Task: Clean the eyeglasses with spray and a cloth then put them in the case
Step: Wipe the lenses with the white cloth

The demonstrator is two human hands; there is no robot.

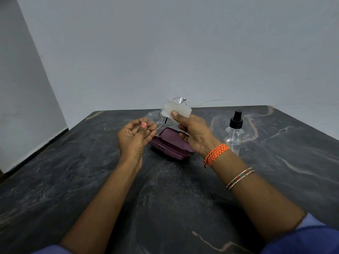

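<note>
My left hand (134, 137) pinches the rim of the thin-framed eyeglasses (153, 119) above the table; the near lens is covered in spray droplets. My right hand (192, 132) holds a small white cloth (177, 110) pressed over the other lens, thumb on top. One temple arm sticks out to the right behind the cloth. Below and between my hands, the purple glasses case (169, 146) lies open on the table. A clear spray bottle (234, 133) with a black pump top stands upright to the right of my right wrist.
Everything rests on a dark marbled table (165, 189) whose far edge meets a plain white wall. An orange thread band and a beaded bangle sit on my right wrist.
</note>
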